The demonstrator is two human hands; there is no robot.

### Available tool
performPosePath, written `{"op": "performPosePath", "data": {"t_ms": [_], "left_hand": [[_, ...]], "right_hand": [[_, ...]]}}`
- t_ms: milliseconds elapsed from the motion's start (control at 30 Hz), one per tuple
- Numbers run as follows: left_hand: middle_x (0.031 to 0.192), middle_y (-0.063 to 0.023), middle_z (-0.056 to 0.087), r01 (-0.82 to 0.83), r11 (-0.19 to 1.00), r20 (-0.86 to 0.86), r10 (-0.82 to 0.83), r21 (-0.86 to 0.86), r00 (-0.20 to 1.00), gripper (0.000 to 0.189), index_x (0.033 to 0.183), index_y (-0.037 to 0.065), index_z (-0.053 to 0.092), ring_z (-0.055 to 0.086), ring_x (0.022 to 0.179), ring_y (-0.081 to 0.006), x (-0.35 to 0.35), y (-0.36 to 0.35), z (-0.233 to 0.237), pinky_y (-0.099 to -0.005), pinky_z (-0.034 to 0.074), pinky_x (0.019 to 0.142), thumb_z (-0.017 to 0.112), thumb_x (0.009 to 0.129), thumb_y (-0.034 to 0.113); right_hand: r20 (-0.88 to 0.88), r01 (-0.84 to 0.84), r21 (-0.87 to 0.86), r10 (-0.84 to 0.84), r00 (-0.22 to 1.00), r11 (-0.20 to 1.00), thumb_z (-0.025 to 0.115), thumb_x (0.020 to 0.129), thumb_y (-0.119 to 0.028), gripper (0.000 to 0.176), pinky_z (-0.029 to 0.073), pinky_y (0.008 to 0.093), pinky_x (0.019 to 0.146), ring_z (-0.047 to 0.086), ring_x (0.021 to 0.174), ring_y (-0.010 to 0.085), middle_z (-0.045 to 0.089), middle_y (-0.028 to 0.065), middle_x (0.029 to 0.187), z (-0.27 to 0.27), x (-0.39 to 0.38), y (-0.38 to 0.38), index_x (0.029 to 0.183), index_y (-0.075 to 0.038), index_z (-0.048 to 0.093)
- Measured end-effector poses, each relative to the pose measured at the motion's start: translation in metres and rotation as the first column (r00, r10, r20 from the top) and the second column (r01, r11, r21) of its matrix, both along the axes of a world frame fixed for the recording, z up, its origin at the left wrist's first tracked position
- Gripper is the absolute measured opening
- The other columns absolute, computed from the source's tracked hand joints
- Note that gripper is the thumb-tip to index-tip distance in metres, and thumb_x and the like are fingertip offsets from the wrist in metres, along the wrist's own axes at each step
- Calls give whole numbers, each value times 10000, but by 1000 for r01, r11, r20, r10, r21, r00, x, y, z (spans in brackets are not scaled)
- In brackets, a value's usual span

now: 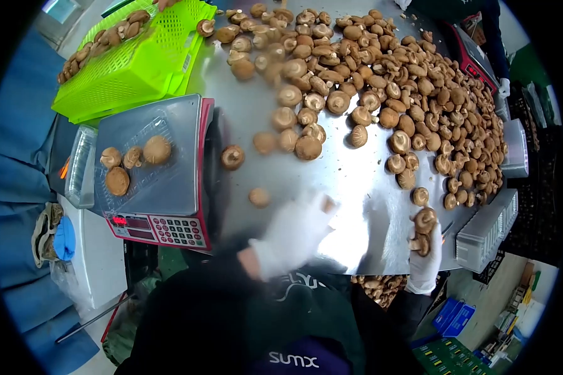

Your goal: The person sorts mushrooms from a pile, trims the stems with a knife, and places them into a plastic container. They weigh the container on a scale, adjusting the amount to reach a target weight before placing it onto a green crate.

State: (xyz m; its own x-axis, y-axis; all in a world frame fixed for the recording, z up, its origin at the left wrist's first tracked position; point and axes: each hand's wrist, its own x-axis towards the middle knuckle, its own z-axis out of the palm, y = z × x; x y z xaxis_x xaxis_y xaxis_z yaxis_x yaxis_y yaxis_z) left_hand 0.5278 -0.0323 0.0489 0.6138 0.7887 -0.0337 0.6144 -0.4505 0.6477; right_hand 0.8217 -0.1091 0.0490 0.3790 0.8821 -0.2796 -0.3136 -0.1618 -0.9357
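Observation:
My left hand [294, 232], in a white glove, is smeared by motion over the near part of the metal table [350, 194]. A small brown spot shows at its fingertips, and I cannot tell whether it is held. A single shiitake mushroom [259, 197] lies just beyond that hand. At the table's near right, my right hand [426, 262], also gloved in white, is closed around shiitake mushrooms [424, 231], two of which show at its fingers. On the scale [169, 203] to the left, a clear plastic tray [145, 140] holds several shiitake mushrooms [157, 150].
A large heap of shiitake mushrooms [419, 87] spreads over the back and right. Bright green baskets [128, 81] stand at the back left, a person's hand [164, 4] at the rim. Stacked clear trays [486, 231] sit at the right edge. Another red scale [472, 59] stands far right.

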Motion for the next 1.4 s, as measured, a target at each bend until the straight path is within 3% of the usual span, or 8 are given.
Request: {"op": "performPosePath", "data": {"t_ms": [200,333,400,700,900,1067,1233,1400], "left_hand": [[1206,-167,512,-269,960,-608,260,79,750,520,1226,91,588,560,1047,-317,-66,11,-26,-374,535,746,774,791,307],[1159,-154,582,-349,935,158,355,-65,921,396,1234,78,592,610,935,-214,-88,7,-28,-327,533,721,708,902,262],[1201,-135,601,-50,394,255,681,-918,687,479,1271,44,559,613,905,-159,-100,11,-1,-307,534,712,678,942,371],[1214,-141,612,309,362,413,903,-879,119,549,1332,20,505,611,912,-144,-141,-15,13,-254,513,705,602,970,421],[1226,-116,596,-618,732,505,663,-285,553,545,1246,-2,590,596,1134,-231,-229,-14,56,-329,480,958,757,822,298],[1232,-177,564,-794,412,158,837,447,523,527,1143,41,639,608,1092,-361,-292,-8,77,-385,507,915,873,700,206],[1413,-224,473,-746,621,-270,781,242,563,866,1472,163,424,532,1248,-405,-322,-4,69,-422,474,1004,862,737,300],[1542,-215,371,-769,616,-27,783,169,621,856,1514,118,386,544,1266,-290,-351,-16,69,-372,469,1003,829,789,215]], "right_hand": [[-138,-363,-108,348,927,925,519,1032,-318,472,507,218,690,612,850,121,653,125,1132,-5,-71,41,1397,-20,517],[-297,-548,-74,506,809,833,505,1040,-305,458,516,228,674,602,830,119,663,112,1130,-7,-111,64,1406,-30,511],[-384,-612,-10,562,733,791,493,1047,-311,467,511,237,697,603,831,119,664,111,1131,-12,-124,72,1419,-29,501],[-203,-817,23,802,561,577,562,1020,-204,408,484,224,861,601,1005,87,639,36,1194,31,-212,134,1391,-38,539],[489,-898,67,770,409,434,731,879,-178,478,529,301,833,665,954,187,687,67,1102,46,-300,175,1318,-49,594],[925,-907,132,278,257,399,760,819,-300,471,548,376,771,672,912,320,665,128,1041,56,-370,199,1236,-114,641],[995,-899,-36,104,11,436,719,835,-327,461,548,407,729,664,873,307,634,135,996,27,-404,224,1232,-109,634],[946,-879,-1,285,154,477,683,857,-219,416,544,417,757,652,918,338,607,159,1078,26,-404,229,1228,-44,619]]}}
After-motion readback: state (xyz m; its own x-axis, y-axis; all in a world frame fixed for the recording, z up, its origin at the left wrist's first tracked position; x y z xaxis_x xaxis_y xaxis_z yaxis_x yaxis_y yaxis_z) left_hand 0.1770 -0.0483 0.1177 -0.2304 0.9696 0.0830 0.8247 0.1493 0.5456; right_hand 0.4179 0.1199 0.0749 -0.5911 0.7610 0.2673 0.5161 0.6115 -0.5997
